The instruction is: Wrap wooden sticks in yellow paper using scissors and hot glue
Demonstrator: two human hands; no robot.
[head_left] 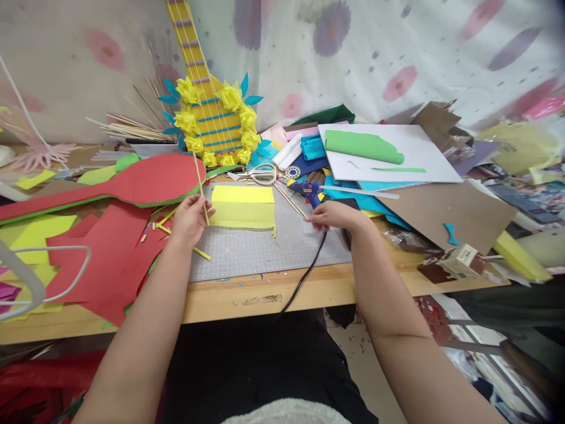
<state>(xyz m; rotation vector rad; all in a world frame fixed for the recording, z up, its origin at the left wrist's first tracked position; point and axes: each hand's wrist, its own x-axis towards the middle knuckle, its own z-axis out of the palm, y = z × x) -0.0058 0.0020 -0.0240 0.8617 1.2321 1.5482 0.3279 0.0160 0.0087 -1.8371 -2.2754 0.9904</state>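
Observation:
My left hand (pixel 190 221) is closed around a thin wooden stick (pixel 200 182), which stands nearly upright. To its right lies a folded sheet of yellow crepe paper (pixel 242 208) on the grey cutting mat (pixel 247 250). My right hand (pixel 331 215) has its fingers pinched at the near end of thin wooden sticks (pixel 289 198) lying on the mat. Just beyond that hand is a blue glue gun (pixel 306 188) with a clear glue stick in its back. Its black cord (pixel 304 277) hangs over the table edge. Scissors (pixel 258 173) lie behind the yellow paper.
A yellow paper guitar (pixel 212 121) with crepe flowers leans at the back. On the left lie a long red cardboard shape (pixel 145 179), red paper (pixel 106 253) and yellow-wrapped sticks (pixel 202 253). A white board (pixel 388 165) carries green crepe paper (pixel 362 147). Brown cardboard (pixel 445 209) lies right.

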